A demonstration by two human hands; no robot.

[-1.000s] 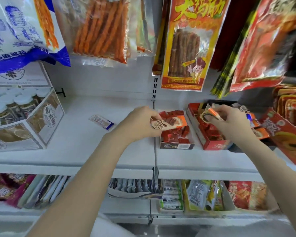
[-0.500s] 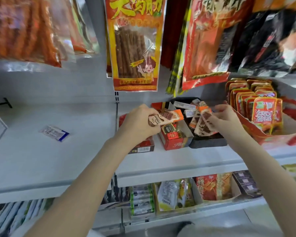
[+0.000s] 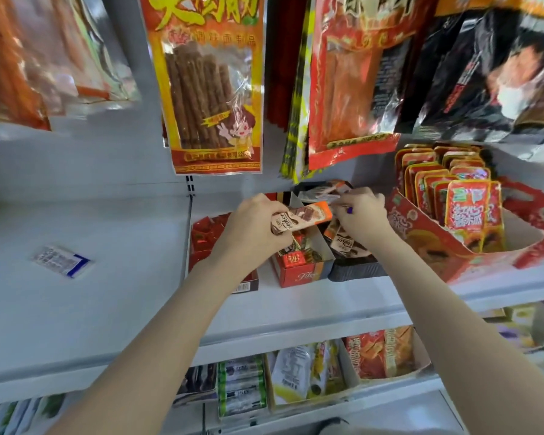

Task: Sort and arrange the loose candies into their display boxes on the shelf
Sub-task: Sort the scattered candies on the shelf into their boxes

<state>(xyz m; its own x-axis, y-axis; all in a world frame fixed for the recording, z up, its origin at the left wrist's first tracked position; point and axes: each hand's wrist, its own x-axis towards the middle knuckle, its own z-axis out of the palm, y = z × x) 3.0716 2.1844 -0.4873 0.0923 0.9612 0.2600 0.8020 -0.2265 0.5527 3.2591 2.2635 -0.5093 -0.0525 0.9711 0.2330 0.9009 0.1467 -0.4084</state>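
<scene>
My left hand [image 3: 253,226] grips a stack of brown-and-orange candy bars [image 3: 302,216] above a red display box [image 3: 302,271] that holds small gold-and-red candies. Left of it stands another red box [image 3: 206,237] of red-wrapped candies. My right hand [image 3: 360,216] reaches into a black tray [image 3: 355,268] of loose candy bars and pinches a wrapper at its back; which wrapper is blurred. A brown-and-white candy bar [image 3: 343,241] leans in the tray below that hand.
A large red carton [image 3: 434,243] of upright red snack packs stands at the right. A small white-and-blue sachet [image 3: 60,260] lies alone on the white shelf [image 3: 113,293] at the left. Hanging snack bags [image 3: 208,83] crowd the space above. More packs fill the lower shelf.
The view has swung right and closer to the boxes. My right hand moved from the front of the black tray to its back. My left hand keeps its candy bars.
</scene>
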